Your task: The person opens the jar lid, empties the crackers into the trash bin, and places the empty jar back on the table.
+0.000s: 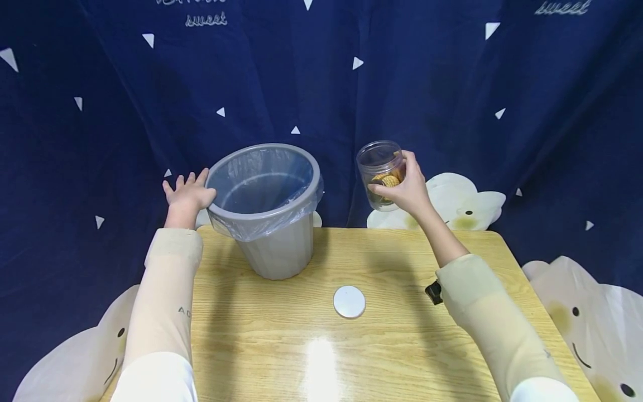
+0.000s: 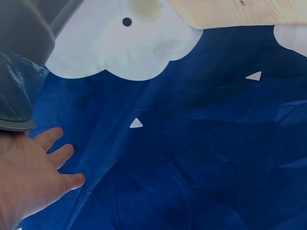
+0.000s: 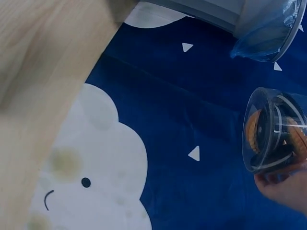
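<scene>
Beside the spread left hand, which is touching its rim, the grey bin is standing; the right hand is gripping a lidless jar of cookies, "sweet" showing on the curtain beyond.

In the right wrist view, the right hand is cut off by the lower right corner, and only fingertips show beneath the jar. The jar's round contents are too small to identify. A black object on the table is half hidden behind the right sleeve.
</scene>
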